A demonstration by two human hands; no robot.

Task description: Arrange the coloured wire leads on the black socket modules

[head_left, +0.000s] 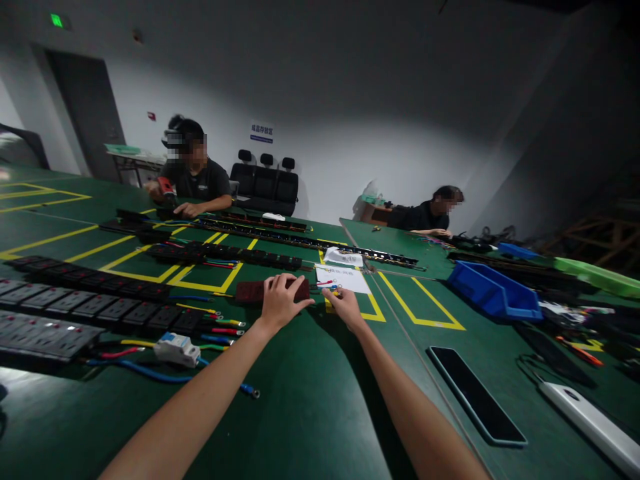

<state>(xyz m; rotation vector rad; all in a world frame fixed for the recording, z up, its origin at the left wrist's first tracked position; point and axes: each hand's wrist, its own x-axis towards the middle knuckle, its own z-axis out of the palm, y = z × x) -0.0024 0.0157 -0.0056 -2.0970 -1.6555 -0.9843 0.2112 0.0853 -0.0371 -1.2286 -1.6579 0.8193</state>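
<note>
My left hand [284, 300] rests over a dark red oblong block [249, 292], fingers curled across its top and thumb stretched to the right. Thin wires [326, 284] with red and blue ring terminals come out of the block's right end. At those wire ends my right hand [345, 308] is closed in a pinch, with thumb and forefinger on a terminal. The exact wire is partly hidden by the fingertips. A white paper sheet [350, 280] with writing lies just behind the terminals.
Black power strips [135, 313] with coloured leads and a white circuit breaker [177, 349] lie at left. A phone [475, 395], a white power bank [590, 427] and a blue bin [493, 293] are at right. Across the table, one person holds a red power tool [167, 188]; another [434, 212] works at right.
</note>
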